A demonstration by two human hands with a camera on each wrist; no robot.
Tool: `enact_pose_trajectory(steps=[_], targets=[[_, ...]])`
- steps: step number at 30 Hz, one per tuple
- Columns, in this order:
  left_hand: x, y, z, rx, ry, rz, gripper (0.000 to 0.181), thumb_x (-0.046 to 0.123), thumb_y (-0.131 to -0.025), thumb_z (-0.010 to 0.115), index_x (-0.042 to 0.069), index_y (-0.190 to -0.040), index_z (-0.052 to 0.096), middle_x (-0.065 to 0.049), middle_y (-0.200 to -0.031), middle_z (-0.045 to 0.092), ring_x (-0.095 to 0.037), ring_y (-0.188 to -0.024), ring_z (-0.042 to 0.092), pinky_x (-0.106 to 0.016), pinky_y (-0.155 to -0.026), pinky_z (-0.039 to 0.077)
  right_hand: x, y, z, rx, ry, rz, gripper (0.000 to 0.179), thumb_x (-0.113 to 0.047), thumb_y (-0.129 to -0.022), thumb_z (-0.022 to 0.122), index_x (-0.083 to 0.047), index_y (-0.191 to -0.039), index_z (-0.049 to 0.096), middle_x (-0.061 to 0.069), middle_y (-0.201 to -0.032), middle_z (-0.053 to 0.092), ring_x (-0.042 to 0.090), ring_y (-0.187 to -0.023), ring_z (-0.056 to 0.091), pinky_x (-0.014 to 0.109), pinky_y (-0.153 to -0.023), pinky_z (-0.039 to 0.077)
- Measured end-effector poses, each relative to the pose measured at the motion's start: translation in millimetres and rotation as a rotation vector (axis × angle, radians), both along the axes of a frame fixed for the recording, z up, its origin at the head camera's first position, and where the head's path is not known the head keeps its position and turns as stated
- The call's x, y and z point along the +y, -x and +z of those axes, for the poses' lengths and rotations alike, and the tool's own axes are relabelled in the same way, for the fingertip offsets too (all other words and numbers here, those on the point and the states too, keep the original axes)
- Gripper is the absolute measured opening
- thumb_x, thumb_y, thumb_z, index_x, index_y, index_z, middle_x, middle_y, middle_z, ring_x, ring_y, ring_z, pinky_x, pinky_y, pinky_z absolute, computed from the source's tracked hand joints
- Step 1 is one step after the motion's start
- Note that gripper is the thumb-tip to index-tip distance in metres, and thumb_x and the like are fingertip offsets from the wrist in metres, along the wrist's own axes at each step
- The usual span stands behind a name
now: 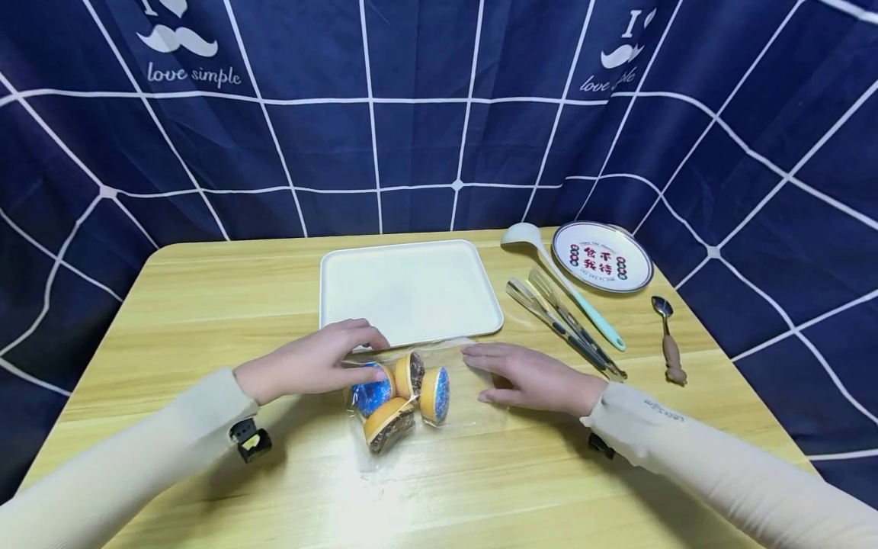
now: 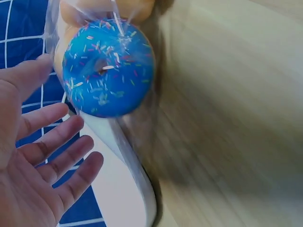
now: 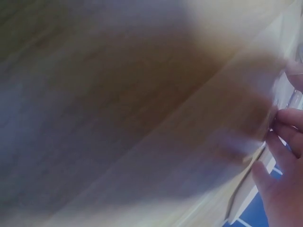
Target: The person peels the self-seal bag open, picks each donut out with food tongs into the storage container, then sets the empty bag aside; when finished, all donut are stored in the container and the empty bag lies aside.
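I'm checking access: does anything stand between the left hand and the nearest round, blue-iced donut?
Yes: the clear plastic bag encloses the round, blue-iced, sprinkled donut, so its film lies between the donut and the bare left hand. No other object visibly stands between them.

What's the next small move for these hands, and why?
I'd probably have the right hand pinch and lift the slack right end of the clear bag. The four donuts are inside, bunched near the left hand, while the right hand's fingers lie at the loose plastic.
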State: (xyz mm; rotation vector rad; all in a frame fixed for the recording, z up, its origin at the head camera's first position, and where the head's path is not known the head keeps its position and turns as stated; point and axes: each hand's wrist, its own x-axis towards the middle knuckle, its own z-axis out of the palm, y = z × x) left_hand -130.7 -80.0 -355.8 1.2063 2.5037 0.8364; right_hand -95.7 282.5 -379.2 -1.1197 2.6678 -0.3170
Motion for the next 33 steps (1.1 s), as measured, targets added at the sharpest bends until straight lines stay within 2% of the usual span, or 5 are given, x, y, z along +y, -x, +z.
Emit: enact_pose_trajectory(steps=[4,8,15,23,33], targets=[[-9.4,-2.1,-3.9,0.025,0.016,0.005,0.036,0.031,-0.100,0.072,0.006,-0.125,0.070,-0.006,-0.118,0.072,-0.020,-0.109,0.068,-0.042,-0.094,0.060,2,-1.5,0.0,-0.011,0.013,-0.012,0.066,-0.038,-0.101,0.068,-0.006,-0.155,0.048,0.011,-0.166,0.042,0.032,-0.153,0.043,0.049,-0.125,0.036],[-12.9,-2.6,-9.3,0.035,-0.008,-0.007,0.026,0.028,-0.100,0.073,0.009,-0.117,0.072,-0.001,-0.110,0.072,-0.016,-0.097,0.067,-0.036,-0.086,0.060,2,-2.2,-0.2,-0.024,0.016,-0.021,0.067,-0.037,-0.101,0.068,-0.005,-0.156,0.047,0.011,-0.167,0.041,0.033,-0.154,0.042,0.050,-0.125,0.035],[-14.2,-2.6,-17.6,0.028,-0.070,0.002,0.016,0.017,-0.099,0.073,0.005,-0.109,0.070,-0.005,-0.106,0.073,-0.020,-0.103,0.073,-0.036,-0.092,0.062,2,-3.1,-1.4,-0.032,0.012,-0.035,0.067,-0.039,-0.102,0.067,-0.005,-0.156,0.046,0.010,-0.167,0.040,0.032,-0.155,0.041,0.050,-0.126,0.034],[-14.5,-1.1,-22.2,0.035,-0.103,0.029,0.008,0.013,-0.097,0.074,0.006,-0.096,0.070,-0.002,-0.094,0.074,-0.014,-0.090,0.072,-0.029,-0.085,0.062,3,-3.5,-2.2,-0.032,0.025,-0.035,0.065,-0.039,-0.103,0.066,-0.006,-0.156,0.047,0.010,-0.167,0.041,0.031,-0.155,0.041,0.050,-0.126,0.035],[-11.2,-2.0,-23.2,0.134,-0.130,0.035,0.010,0.005,-0.097,0.072,0.010,-0.088,0.072,0.003,-0.083,0.071,-0.003,-0.079,0.062,-0.023,-0.074,0.058,2,-3.1,-3.7,-0.021,0.033,-0.021,0.065,-0.039,-0.104,0.064,-0.005,-0.156,0.046,0.011,-0.168,0.039,0.031,-0.155,0.040,0.050,-0.126,0.034]])
